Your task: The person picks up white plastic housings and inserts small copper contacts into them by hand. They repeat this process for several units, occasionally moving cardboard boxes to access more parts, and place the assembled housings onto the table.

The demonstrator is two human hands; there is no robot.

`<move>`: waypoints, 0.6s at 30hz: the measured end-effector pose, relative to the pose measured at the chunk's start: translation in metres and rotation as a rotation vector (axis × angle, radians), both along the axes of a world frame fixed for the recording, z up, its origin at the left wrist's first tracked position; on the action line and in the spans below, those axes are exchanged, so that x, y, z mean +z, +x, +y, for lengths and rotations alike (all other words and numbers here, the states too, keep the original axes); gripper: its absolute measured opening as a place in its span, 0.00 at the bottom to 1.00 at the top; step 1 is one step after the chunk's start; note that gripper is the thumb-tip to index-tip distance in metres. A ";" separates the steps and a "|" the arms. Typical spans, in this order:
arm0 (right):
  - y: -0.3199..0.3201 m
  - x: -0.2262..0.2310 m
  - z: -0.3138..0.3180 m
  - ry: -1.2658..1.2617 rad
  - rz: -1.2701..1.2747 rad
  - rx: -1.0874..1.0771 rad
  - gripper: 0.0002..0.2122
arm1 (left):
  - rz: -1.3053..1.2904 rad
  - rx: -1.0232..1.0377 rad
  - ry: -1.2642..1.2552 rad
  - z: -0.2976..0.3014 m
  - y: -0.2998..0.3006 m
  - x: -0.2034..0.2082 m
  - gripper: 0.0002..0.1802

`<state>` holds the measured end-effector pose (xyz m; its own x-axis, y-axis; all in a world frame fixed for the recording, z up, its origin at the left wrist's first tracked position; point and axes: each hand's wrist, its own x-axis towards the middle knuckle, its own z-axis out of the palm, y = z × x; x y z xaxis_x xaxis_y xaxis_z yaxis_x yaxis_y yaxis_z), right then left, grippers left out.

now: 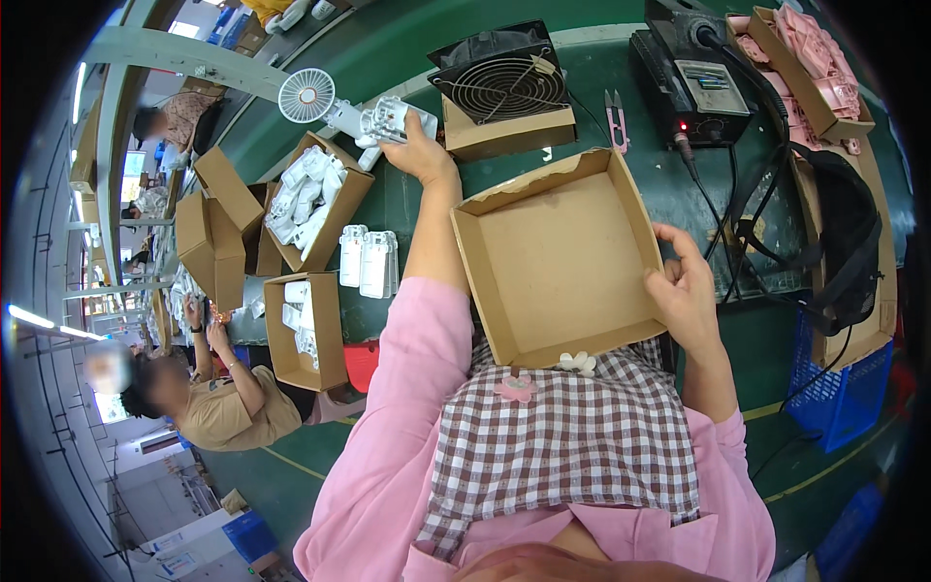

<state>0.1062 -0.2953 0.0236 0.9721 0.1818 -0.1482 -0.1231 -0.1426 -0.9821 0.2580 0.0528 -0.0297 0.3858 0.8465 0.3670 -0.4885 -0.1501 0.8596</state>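
Observation:
In my left hand, stretched out over the bench to the far left, is a white handheld fan with a round grille. The housing of its handle looks open, and my fingers close around that end. My right hand grips the right wall of a shallow open cardboard box, with the thumb at the inner side. The box rests tilted at the bench's near edge, close to my checked apron, and its bare bottom shows. Left of my left forearm lie white plastic shells.
Boxes of white parts stand at left, near a co-worker. At the back are a black cooling fan, pink-handled snips and a soldering station with cables. Pink parts and a black strap lie right.

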 end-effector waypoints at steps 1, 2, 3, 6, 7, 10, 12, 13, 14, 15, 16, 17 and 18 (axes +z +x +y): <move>0.000 0.000 0.001 0.017 -0.001 -0.001 0.23 | 0.028 0.016 0.064 0.005 0.001 0.002 0.18; -0.002 0.001 0.005 0.016 -0.001 0.007 0.23 | 0.028 0.016 0.079 0.010 -0.004 0.004 0.19; -0.003 0.001 0.007 0.035 0.002 -0.005 0.24 | 0.029 0.011 0.090 0.011 -0.007 0.009 0.19; -0.004 -0.007 0.008 0.060 -0.004 -0.045 0.25 | 0.026 -0.003 -0.074 0.000 -0.027 0.033 0.16; -0.005 -0.010 0.010 0.080 -0.013 -0.050 0.25 | -0.041 -0.074 -0.085 0.006 -0.039 0.034 0.18; -0.008 -0.015 0.013 0.111 -0.022 -0.054 0.26 | -0.005 -0.273 -0.339 0.006 -0.077 0.039 0.22; -0.008 -0.017 0.015 0.123 -0.029 -0.057 0.26 | 0.039 -0.327 -0.356 -0.004 -0.107 0.052 0.22; -0.009 -0.018 0.016 0.131 -0.023 -0.062 0.25 | 0.060 -0.366 -0.329 -0.007 -0.124 0.059 0.22; -0.009 -0.018 0.019 0.135 -0.032 -0.061 0.25 | 0.095 -0.426 -0.298 -0.010 -0.141 0.067 0.23; -0.010 -0.016 0.023 0.166 -0.043 -0.069 0.24 | 0.128 -0.477 -0.265 -0.012 -0.161 0.078 0.23; -0.009 -0.016 0.025 0.192 -0.056 -0.085 0.23 | 0.115 -0.517 -0.261 -0.015 -0.176 0.087 0.18; -0.010 -0.018 0.026 0.193 -0.068 -0.086 0.23 | 0.135 -0.549 -0.244 -0.014 -0.192 0.091 0.18; -0.010 -0.020 0.029 0.204 -0.087 -0.088 0.22 | 0.151 -0.574 -0.222 -0.011 -0.210 0.097 0.18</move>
<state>0.0960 -0.2664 0.0039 0.9930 0.1133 -0.0321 -0.0399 0.0672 -0.9969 0.0481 0.0422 0.0678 0.8348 0.5389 0.1125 -0.3091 0.2897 0.9058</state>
